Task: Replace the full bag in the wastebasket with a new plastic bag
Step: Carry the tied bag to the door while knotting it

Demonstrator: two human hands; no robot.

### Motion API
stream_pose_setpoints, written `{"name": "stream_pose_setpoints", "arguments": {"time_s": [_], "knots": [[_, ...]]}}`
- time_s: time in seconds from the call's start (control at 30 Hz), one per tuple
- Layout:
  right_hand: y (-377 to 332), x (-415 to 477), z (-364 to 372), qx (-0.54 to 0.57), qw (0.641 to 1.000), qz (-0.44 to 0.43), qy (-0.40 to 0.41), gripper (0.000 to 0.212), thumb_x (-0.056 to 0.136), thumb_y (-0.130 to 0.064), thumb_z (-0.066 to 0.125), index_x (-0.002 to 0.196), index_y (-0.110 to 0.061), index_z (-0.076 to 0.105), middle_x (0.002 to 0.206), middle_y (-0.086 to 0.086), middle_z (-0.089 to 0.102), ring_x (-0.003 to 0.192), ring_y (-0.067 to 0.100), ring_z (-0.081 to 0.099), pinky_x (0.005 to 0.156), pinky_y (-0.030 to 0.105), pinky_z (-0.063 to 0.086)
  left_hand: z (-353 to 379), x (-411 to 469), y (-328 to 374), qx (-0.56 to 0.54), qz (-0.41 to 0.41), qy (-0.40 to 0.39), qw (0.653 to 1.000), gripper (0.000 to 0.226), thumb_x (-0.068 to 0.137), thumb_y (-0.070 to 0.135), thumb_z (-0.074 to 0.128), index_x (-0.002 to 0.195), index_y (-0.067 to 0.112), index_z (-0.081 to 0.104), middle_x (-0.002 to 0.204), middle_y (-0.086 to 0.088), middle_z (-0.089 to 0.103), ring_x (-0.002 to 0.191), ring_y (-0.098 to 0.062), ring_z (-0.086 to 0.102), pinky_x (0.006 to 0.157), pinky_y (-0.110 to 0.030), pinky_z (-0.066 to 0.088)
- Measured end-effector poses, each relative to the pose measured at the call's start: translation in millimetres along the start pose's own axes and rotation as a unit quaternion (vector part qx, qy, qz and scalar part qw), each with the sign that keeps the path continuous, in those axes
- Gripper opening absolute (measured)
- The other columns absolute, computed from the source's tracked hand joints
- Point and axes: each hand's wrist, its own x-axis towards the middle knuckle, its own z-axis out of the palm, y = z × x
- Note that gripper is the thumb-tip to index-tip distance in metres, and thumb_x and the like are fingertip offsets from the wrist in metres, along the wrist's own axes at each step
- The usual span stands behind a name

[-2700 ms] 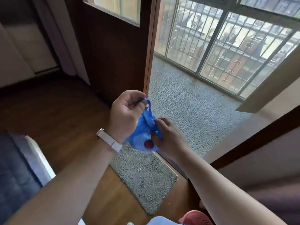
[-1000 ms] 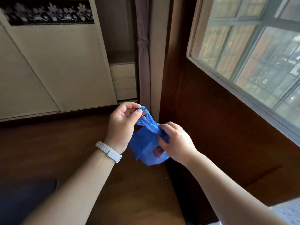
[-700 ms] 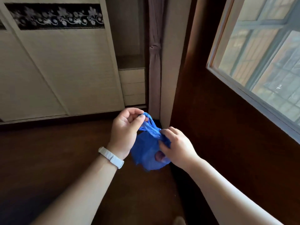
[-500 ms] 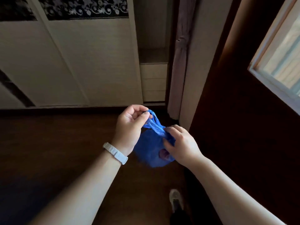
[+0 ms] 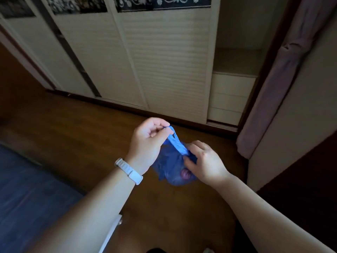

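I see both hands raised in front of me over the wooden floor (image 5: 76,136), holding a small blue plastic bag (image 5: 169,167) between them. My left hand (image 5: 148,141) sits higher, its fingers curled, with thumb and forefinger pinching the bag's thin handle loop (image 5: 174,138) at its top end. The loop runs taut, down and to the right, to my right hand (image 5: 206,161), whose fingers are bent over the gathered neck of the bag and grip it there. The body of the bag hangs bunched and crumpled below and between the two hands, clear of the floor. Something pinkish (image 5: 184,173) shows through the plastic just beside the right thumb; I cannot tell what it is. A white wristband (image 5: 129,171) circles the left wrist.

Ahead stands a cream wardrobe with ribbed sliding doors (image 5: 164,61), and a stack of pale drawers (image 5: 230,99) sits in the open section to its right. A pale curtain (image 5: 284,73) hangs beside that, at the right. A dark blue bed (image 5: 27,189) fills the lower left corner.
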Motion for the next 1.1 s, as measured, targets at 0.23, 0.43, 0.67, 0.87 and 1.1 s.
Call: {"name": "stream_pose_setpoints", "arguments": {"time_s": [0.23, 0.43, 0.67, 0.87, 1.1], "knots": [[12, 86, 47, -0.021, 0.994, -0.092, -0.047, 0.031, 0.091, -0.036, 0.057, 0.120, -0.026, 0.055, 0.121, -0.002, 0.057, 0.104, 0.019, 0.058, 0.080, 0.035, 0.054, -38, 70, -22, -0.001, -0.006, 0.074, 0.997, 0.014, 0.078, 0.013, 0.068, 0.081, 0.026, 0.069, 0.082, -0.002, 0.072, 0.082, -0.019, 0.067, 0.075, -0.033, 0.053], [10, 171, 96, -0.044, 0.989, -0.123, -0.064, 0.036, 0.090, -0.036, 0.059, 0.123, -0.026, 0.052, 0.121, 0.000, 0.057, 0.102, 0.019, 0.059, 0.071, 0.034, 0.056, -93, 155, -65, -0.084, -0.007, 0.077, 0.993, 0.013, 0.078, 0.013, 0.067, 0.083, 0.025, 0.070, 0.081, -0.007, 0.070, 0.086, -0.026, 0.067, 0.081, -0.039, 0.053], [-7, 298, 152, -0.063, 0.990, -0.116, -0.049, 0.036, 0.084, -0.030, 0.068, 0.117, -0.024, 0.054, 0.113, 0.001, 0.061, 0.094, 0.020, 0.062, 0.068, 0.032, 0.055, -171, 270, -90, -0.130, 0.010, 0.060, 0.990, 0.018, 0.086, -0.010, 0.058, 0.087, 0.007, 0.064, 0.072, -0.001, 0.069, 0.076, -0.015, 0.067, 0.074, -0.026, 0.051], [-14, 391, 193, -0.049, 0.992, -0.112, -0.044, 0.031, 0.085, -0.033, 0.059, 0.115, -0.025, 0.055, 0.111, -0.001, 0.061, 0.091, 0.018, 0.062, 0.066, 0.027, 0.051, -224, 343, -102, -0.111, 0.016, 0.080, 0.990, 0.015, 0.083, -0.003, 0.065, 0.085, 0.012, 0.066, 0.076, -0.007, 0.068, 0.079, -0.019, 0.067, 0.075, -0.029, 0.053], [13, 502, 248, -0.007, 0.988, -0.146, -0.046, 0.027, 0.081, -0.031, 0.056, 0.105, -0.019, 0.057, 0.096, 0.000, 0.061, 0.077, 0.017, 0.060, 0.056, 0.025, 0.050, -253, 435, -133, -0.094, 0.009, 0.120, 0.988, 0.020, 0.082, -0.011, 0.062, 0.085, 0.009, 0.062, 0.077, -0.003, 0.064, 0.072, -0.014, 0.061, 0.065, -0.024, 0.051]]}}
